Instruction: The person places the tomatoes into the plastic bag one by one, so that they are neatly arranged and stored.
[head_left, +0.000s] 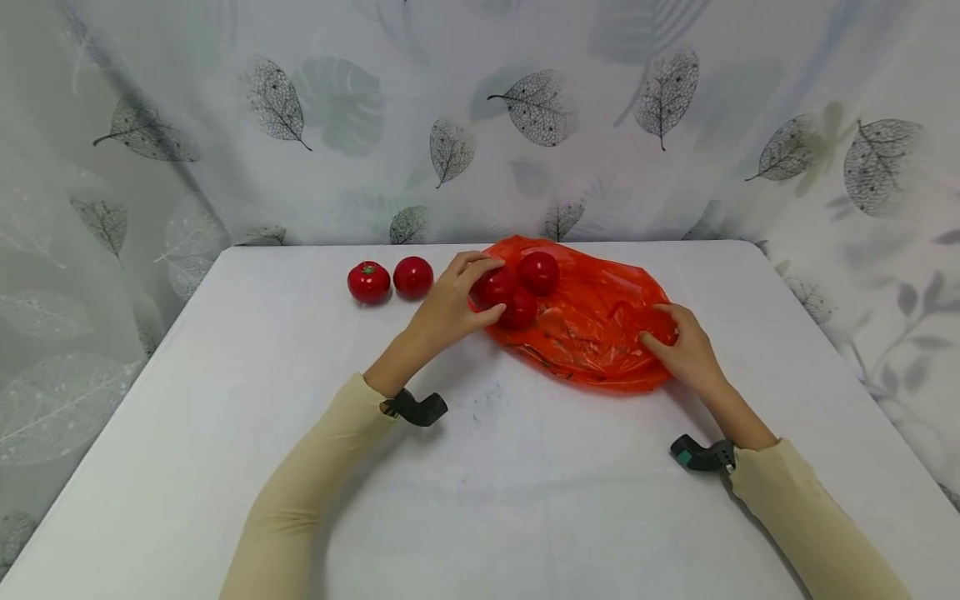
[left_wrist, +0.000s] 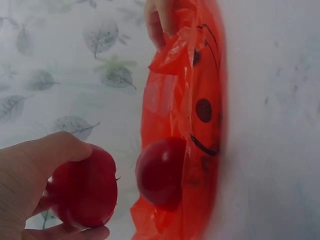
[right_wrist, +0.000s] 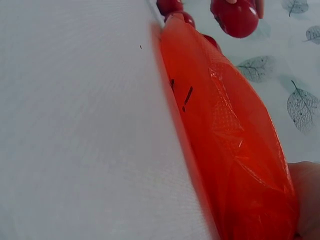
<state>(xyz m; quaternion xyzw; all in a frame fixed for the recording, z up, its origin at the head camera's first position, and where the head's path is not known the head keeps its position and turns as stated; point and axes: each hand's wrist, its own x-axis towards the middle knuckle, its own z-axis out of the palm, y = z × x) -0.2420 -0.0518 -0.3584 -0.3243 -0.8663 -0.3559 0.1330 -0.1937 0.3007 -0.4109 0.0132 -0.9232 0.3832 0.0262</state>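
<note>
- While the left hand point(head_left: 447, 298) has its grip clamped on one tomato point(head_left: 491, 288), the right hand point(head_left: 688, 350) pinches the red bag point(head_left: 592, 333).
- Two other tomatoes point(head_left: 368, 283) sit on the bench point(head_left: 540, 517).

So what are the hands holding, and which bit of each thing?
The left hand holds a tomato round its sides. The right hand grips the orange-red plastic bag by its edge, on the right side.

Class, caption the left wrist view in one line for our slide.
The left hand holds a tomato beside a red bag with another tomato inside, the right hand at the bag's far end.
</note>
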